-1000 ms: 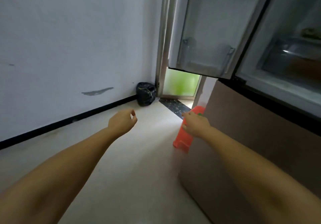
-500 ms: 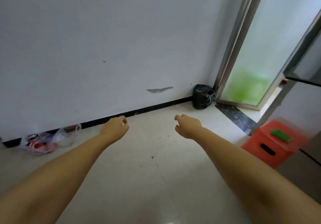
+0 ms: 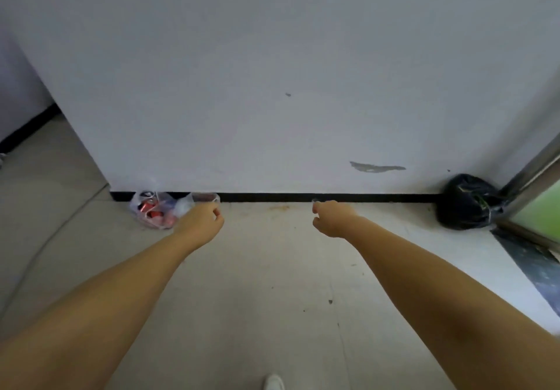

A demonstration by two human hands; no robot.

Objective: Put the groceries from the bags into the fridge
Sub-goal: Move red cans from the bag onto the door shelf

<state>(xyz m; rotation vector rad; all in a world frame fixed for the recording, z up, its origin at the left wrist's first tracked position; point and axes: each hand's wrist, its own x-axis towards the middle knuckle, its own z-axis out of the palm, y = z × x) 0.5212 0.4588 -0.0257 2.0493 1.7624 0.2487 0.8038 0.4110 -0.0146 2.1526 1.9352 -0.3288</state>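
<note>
**Bags still on the floor, both hands free**

Plainly, the job looks unfinished. At far left, the bags [image 3: 157, 209] sit on the floor [image 3: 272, 283] against the black skirting [image 3: 333, 198] at the foot of the wall [image 3: 272, 71]: clear plastic, with red items showing inside, seemingly cans, though the blur makes that uncertain. So at least some groceries are not yet in the fridge, which is out of view here.

The left hand [image 3: 202, 218] reaches forward with fingers loosely curled and grasps nothing; it overlaps the right edge of the bags in the view, but whether it touches the plastic cannot be told. The right hand [image 3: 331, 218] hangs apart from it over bare floor, fingers likewise relaxed and empty.

At far right, a black bag [image 3: 468, 202] rests in the corner beside a door frame [image 3: 527, 177]; its contents are hidden.

What is left, by my judgement: pick up the clear bags, carry them to the fridge, and unload them.
</note>
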